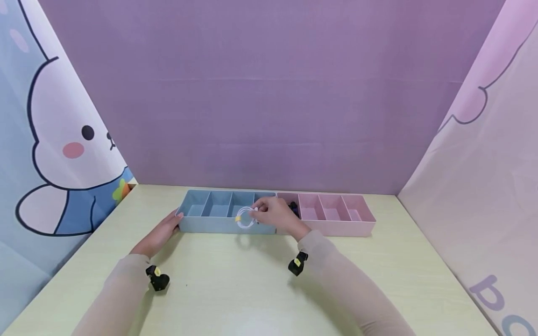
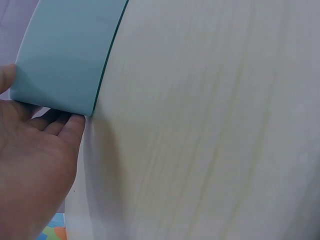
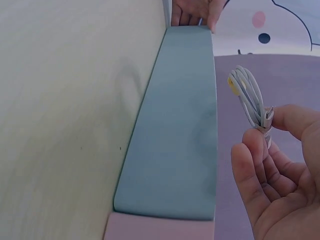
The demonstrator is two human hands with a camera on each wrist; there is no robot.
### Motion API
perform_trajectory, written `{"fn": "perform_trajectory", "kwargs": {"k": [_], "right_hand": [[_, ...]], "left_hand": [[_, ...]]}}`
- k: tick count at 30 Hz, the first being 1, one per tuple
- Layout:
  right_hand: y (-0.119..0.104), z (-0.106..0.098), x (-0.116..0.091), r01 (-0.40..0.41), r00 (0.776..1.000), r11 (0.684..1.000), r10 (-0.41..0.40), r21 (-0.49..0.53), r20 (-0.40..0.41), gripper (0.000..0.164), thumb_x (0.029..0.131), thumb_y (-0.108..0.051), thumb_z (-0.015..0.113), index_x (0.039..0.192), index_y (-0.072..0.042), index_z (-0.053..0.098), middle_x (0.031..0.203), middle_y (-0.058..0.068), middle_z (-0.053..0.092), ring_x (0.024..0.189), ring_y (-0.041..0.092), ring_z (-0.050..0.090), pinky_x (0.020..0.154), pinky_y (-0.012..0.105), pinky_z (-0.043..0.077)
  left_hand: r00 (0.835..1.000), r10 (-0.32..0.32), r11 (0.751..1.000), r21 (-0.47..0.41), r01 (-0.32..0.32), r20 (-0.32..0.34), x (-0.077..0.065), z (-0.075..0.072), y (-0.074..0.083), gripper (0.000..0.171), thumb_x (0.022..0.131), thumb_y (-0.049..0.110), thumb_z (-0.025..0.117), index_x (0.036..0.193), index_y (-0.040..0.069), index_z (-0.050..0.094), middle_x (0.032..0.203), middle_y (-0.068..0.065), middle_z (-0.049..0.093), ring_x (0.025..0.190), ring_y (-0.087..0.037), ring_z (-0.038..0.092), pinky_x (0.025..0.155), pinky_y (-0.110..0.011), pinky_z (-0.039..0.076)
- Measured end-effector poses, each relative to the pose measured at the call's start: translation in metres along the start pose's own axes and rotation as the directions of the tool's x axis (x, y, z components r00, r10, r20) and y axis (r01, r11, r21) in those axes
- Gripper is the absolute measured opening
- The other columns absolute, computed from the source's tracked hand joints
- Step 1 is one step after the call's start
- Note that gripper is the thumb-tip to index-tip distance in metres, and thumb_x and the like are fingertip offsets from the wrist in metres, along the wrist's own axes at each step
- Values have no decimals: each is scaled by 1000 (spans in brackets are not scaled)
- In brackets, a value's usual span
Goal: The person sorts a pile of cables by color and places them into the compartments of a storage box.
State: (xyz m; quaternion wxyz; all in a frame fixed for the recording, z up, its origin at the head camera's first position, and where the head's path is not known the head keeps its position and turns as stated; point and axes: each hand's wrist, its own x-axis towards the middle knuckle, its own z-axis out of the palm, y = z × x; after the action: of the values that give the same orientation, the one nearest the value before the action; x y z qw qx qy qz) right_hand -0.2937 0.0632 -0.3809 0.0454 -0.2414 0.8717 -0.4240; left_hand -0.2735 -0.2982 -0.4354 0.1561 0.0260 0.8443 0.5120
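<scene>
A coiled white cable [image 1: 245, 218] with a yellow band hangs from my right hand [image 1: 275, 213], pinched between thumb and fingers. In the right wrist view the loops of this cable [image 3: 248, 95] stand up from the fingertips, above the blue box's rim. My left hand [image 1: 161, 233] holds the left end of the blue divided box [image 1: 218, 225]. Its thumb lies at the top rim and its fingers rest against the end wall of the blue box [image 2: 65, 60]. The right hand hides part of the blue box's rightmost compartment.
A pink divided box [image 1: 340, 228] adjoins the blue one on the right. Dark items [image 1: 293, 207] lie in its leftmost compartment, partly behind the right hand. Both boxes stand near the back of the pale table [image 1: 235, 289], before a purple backdrop [image 1: 269, 116].
</scene>
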Motion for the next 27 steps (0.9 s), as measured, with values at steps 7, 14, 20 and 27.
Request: {"fn": "perform_trajectory", "kwargs": {"k": [7, 14, 20, 27], "right_hand": [[7, -17, 4, -22, 999, 1000, 23, 7, -37, 19, 95, -31, 71, 106, -15, 73, 79, 1, 68, 73, 22, 68, 62, 33, 57], [11, -28, 2, -53, 997, 998, 54, 26, -52, 21, 96, -33, 70, 107, -16, 71, 84, 7, 69, 79, 31, 69, 59, 32, 56], [14, -34, 1, -39, 998, 998, 41, 40, -55, 23, 96, -30, 70, 109, -11, 71, 81, 11, 67, 78, 34, 69, 65, 37, 59], [18, -39, 5, -64, 995, 998, 65, 4, -82, 26, 97, -31, 69, 112, -11, 70, 75, 8, 65, 76, 44, 63, 47, 27, 39]], "left_hand": [[1000, -2, 1000, -2, 2, 3, 1, 0, -1, 79, 106, 58, 22, 159, 11, -14, 165, -17, -14, 150, -40, -6, 121, -59, 8], [1000, 1, 1000, -9, -1, 0, 1, 0, -2, 80, 106, 59, 23, 159, 12, -13, 166, -17, -12, 150, -41, -3, 120, -60, 8], [1000, -18, 1000, -6, 18, -1, -1, 0, -1, 80, 105, 60, 22, 160, 14, -13, 166, -16, -12, 150, -40, -4, 120, -60, 7], [1000, -17, 1000, 11, 17, -6, -2, 1, 0, 81, 105, 62, 21, 159, 13, -14, 166, -16, -13, 150, -40, -4, 120, -60, 7]]}}
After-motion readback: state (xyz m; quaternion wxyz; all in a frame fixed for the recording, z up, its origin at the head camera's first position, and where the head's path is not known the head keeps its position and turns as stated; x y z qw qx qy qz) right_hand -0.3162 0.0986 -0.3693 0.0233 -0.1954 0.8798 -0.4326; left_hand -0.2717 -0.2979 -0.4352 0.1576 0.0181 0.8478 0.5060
